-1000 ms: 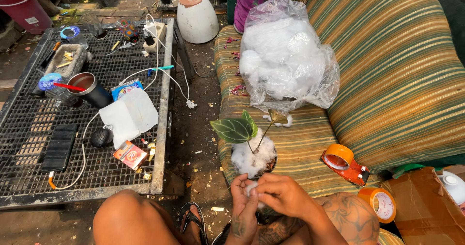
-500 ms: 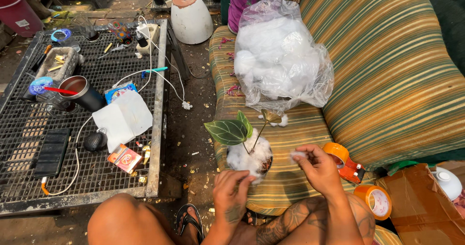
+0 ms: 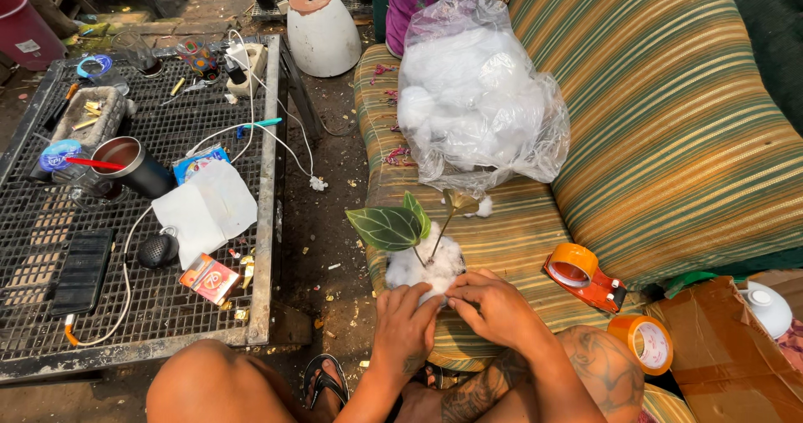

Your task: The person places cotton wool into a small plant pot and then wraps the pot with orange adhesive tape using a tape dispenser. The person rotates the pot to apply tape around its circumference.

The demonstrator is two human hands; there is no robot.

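A small plant [image 3: 391, 226] with dark green, pale-veined leaves stands on the striped sofa seat [image 3: 510, 230], its base packed in a wad of white fibre [image 3: 422, 266]. My left hand [image 3: 403, 321] cups the near left side of the wad. On the wad's near right side my right hand [image 3: 495, 306] presses with closed fingers. Both hands meet at the front of the wad. Behind the plant lies a clear plastic bag [image 3: 477, 97] full of the same white fibre.
An orange tape dispenser [image 3: 583, 274] and a tape roll [image 3: 642, 342] lie right of my hands, beside a cardboard box [image 3: 723, 356]. Left is a metal mesh table [image 3: 125, 222] with a dark cup [image 3: 134, 165], cables, paper and small items. An upturned white pot [image 3: 323, 28] stands beyond.
My right hand had lifted away to the right half a second ago; it has come back onto the wad beside my left hand. The view has shifted slightly.
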